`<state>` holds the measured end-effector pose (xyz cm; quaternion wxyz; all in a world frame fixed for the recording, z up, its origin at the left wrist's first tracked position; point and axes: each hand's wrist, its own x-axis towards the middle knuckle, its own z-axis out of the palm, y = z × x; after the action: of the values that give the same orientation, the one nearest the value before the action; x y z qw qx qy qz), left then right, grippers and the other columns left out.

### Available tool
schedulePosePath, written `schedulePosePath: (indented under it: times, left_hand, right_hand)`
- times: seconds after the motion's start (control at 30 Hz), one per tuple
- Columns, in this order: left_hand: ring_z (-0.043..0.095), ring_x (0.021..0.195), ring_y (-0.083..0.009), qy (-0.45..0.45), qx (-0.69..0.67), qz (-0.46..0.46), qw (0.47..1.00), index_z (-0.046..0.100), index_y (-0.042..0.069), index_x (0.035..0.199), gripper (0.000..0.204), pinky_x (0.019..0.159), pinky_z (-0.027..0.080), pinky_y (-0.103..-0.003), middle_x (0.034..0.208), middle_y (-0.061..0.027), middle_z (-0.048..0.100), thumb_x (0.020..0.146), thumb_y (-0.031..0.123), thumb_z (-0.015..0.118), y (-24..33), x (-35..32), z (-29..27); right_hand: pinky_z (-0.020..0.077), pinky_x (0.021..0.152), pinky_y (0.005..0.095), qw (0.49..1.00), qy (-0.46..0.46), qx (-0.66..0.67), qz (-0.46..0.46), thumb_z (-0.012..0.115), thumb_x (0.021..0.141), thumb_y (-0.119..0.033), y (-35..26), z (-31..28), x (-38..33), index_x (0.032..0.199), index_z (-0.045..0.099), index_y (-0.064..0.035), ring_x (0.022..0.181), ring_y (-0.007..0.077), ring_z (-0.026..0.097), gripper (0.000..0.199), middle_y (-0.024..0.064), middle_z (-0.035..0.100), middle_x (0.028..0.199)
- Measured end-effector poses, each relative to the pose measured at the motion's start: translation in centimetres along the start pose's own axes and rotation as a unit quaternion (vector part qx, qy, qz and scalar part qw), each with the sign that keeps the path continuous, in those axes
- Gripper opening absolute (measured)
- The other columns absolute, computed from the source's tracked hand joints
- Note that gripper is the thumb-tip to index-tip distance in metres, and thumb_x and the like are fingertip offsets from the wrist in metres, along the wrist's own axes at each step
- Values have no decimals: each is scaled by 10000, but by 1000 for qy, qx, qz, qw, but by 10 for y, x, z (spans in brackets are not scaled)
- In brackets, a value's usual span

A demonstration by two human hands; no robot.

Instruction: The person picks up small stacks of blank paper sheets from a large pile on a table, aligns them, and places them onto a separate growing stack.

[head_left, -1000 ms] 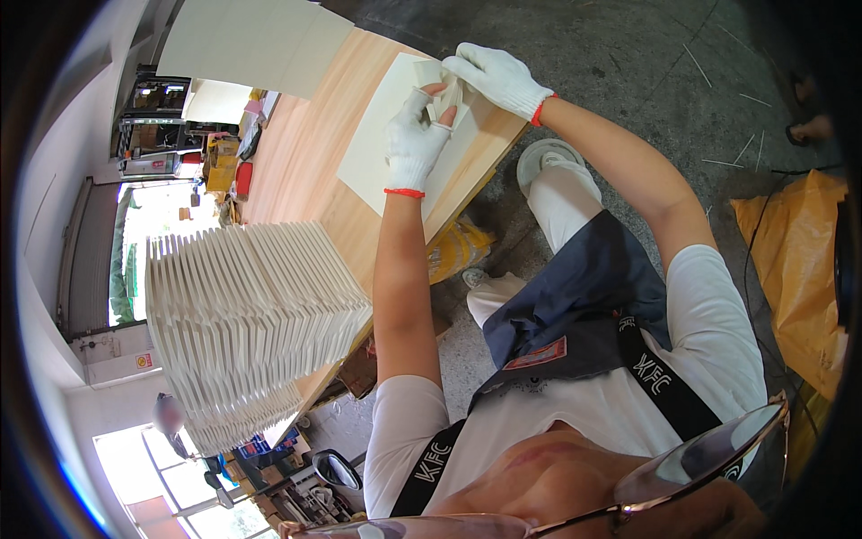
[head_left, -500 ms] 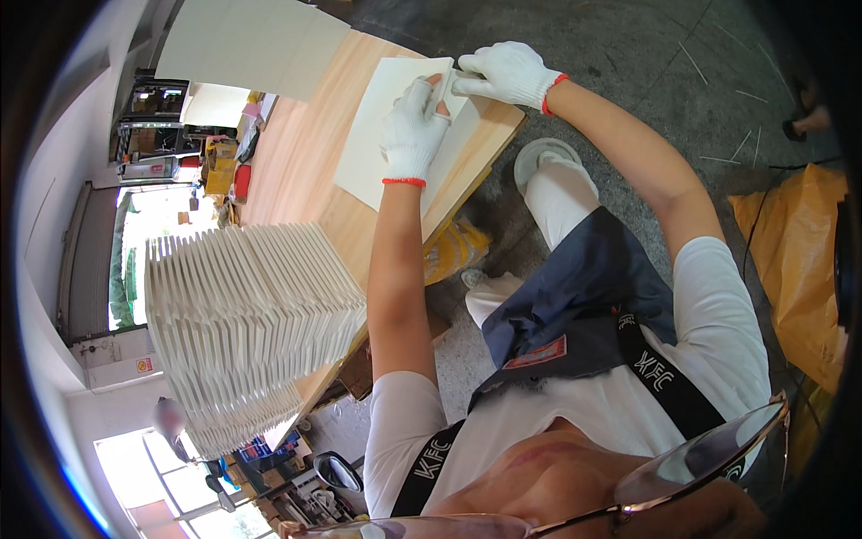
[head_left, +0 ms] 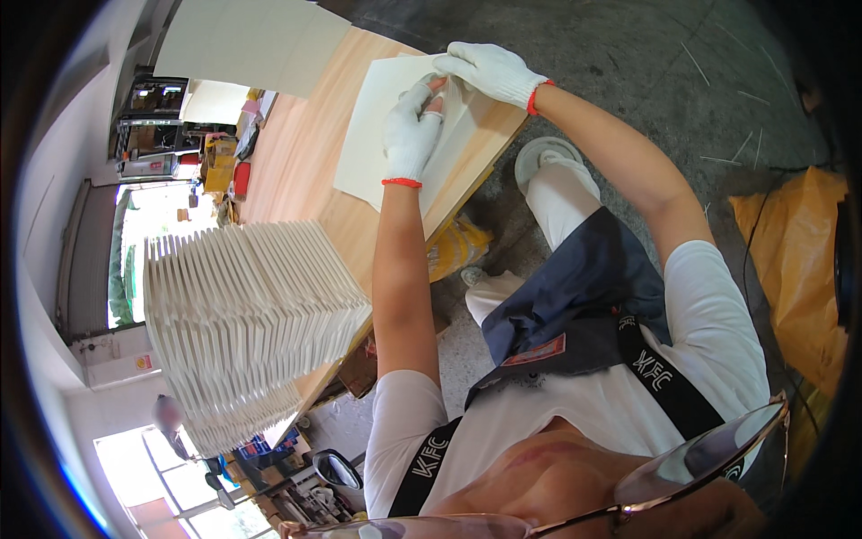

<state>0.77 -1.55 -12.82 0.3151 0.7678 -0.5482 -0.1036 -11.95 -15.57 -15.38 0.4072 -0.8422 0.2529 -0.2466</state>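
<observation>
A white sheet [head_left: 359, 162], stiff like card or thin foam, lies on the wooden table with its right side folded up. My left hand [head_left: 413, 133], in a white knit glove with bare thumb and fingertip showing, rests on it, fingers curled at the fold. Over the far end of that fold, my right hand [head_left: 494, 72], also gloved in white with a red cuff, has its fingers bent across the sheet's edge. The fingers partly hide what they grip there.
A tall pile of folded white pieces [head_left: 260, 278] stands on the table [head_left: 296, 162] at my left. Flat pale sheets [head_left: 251, 45] lie at the far left. Beside the table are a yellow bag [head_left: 460, 247] and, farther right, an orange sack [head_left: 795, 269]. Thin white strips [head_left: 693, 63] litter the floor.
My right hand has shifted slightly left, its fingers reaching farther over the sheet's fold. The left hand stays nearly in place, its fingers a little more curled.
</observation>
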Motion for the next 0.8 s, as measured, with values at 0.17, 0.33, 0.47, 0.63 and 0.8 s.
schedulePosePath:
  times: [0.17,0.33,0.47,0.63,0.8]
  left_hand:
    - [615,1096,-186,-4,-24,12,1000,634,45,1234,365,916,477,-311,1219,-108,654,882,128,681,-1,-2,3]
    - [613,1113,-200,-11,-57,-14,998,629,45,1235,379,950,462,-311,1206,-109,656,871,130,694,1,-1,2]
    - [648,1042,-271,51,-72,64,994,639,148,1231,372,895,493,-344,1122,-149,666,868,216,682,-4,-1,4]
    - [654,965,-260,45,-8,51,998,633,177,1210,349,846,499,-345,1050,-129,673,867,224,678,-1,-1,2]
    - [649,907,-248,-3,31,3,1000,645,182,1161,339,820,500,-340,994,-109,665,837,254,712,2,-2,4]
  right_hand:
    - [470,799,438,999,39,2,-16,363,969,-502,3,7,-4,963,606,-116,903,347,635,456,143,671,921]
    - [470,812,453,998,57,6,-25,357,973,-501,9,10,-4,976,601,-119,926,361,630,453,152,669,934]
    - [473,817,451,999,45,-5,-22,360,978,-494,1,6,-9,1015,591,-127,928,358,631,436,149,670,952]
    - [476,825,449,998,48,-31,-18,345,984,-491,1,6,-10,1053,581,-133,940,352,632,434,142,674,977]
    - [476,823,448,998,53,-27,-22,336,982,-491,6,10,-8,1043,578,-129,939,352,633,440,142,674,970]
